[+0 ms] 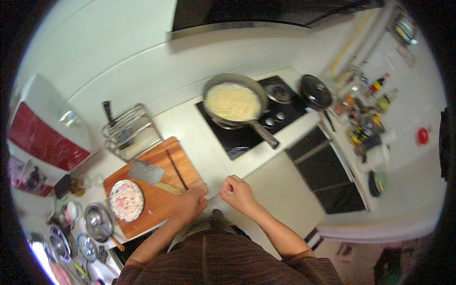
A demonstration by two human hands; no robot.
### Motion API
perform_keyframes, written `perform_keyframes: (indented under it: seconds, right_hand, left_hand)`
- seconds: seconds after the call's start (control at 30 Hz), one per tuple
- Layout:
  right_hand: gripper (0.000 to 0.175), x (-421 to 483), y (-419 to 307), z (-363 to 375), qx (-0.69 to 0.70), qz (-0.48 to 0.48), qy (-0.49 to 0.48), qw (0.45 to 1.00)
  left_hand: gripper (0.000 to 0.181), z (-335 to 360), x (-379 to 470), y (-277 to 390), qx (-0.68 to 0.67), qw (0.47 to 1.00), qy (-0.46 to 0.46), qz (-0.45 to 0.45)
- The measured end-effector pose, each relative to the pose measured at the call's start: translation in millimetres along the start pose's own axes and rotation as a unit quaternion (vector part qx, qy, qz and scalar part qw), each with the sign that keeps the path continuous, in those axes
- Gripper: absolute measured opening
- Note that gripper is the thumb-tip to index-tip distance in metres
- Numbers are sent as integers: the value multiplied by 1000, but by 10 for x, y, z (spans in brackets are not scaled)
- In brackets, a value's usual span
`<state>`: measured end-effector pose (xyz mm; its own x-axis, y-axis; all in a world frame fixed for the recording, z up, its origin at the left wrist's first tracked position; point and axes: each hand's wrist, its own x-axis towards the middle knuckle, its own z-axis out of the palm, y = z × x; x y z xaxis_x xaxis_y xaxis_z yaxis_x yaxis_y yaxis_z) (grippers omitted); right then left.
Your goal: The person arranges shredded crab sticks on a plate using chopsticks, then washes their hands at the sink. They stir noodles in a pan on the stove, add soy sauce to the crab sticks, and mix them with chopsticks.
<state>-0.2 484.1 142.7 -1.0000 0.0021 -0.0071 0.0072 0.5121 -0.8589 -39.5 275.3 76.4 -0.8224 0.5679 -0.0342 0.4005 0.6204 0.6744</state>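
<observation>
My left hand (192, 205) is blurred over the right edge of a wooden cutting board (156, 217), and its grip is unclear. The lower end of dark chopsticks (174, 165) lies close by it; I cannot tell if they touch. Curled into a loose ring, my right hand (238, 194) hovers in front of the counter with nothing visible in it. On the board rest a cleaver (146, 172) with a pale handle and a round plate of whitish food with red bits (126, 200). A frying pan (265, 133) on the hob holds a pale yellow layer of food (233, 102).
The pan sits on a black gas hob (242, 142), its handle jutting over the counter edge. A black lidded pan (315, 92) stands right, beside several bottles and jars (374, 114). A metal rack (130, 133) stands behind the board. A steel strainer or bowl (98, 222) lies left.
</observation>
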Motion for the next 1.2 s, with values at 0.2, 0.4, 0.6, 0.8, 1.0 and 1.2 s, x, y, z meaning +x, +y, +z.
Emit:
perform_keyframes:
  seconds: [0.2,0.4,0.6,0.8,1.0,1.2]
  right_hand:
    - [9,-417,471,291,103,97,99,985]
    - [15,-237,208,832,-17,-113,105,988]
    - [82,-579,590,748,-219,-1,-119,968]
    - [81,-1110,769,-252,-100,-184,77,975]
    - [48,-2210,3096,-860,-198,335,16,921]
    - [62,-5042,4512,-1059,-123,495,17,860]
  left_hand:
    - [9,-192,27,291,-92,990,75,80]
    - [9,-326,45,19,-3,991,118,55]
    - [46,46,-125,135,217,962,-1,165]
    - [55,922,405,977,-470,818,-222,-246]
    - [63,1491,865,2931,-609,708,-317,-167]
    - [46,1960,1460,3388,-199,889,-390,131]
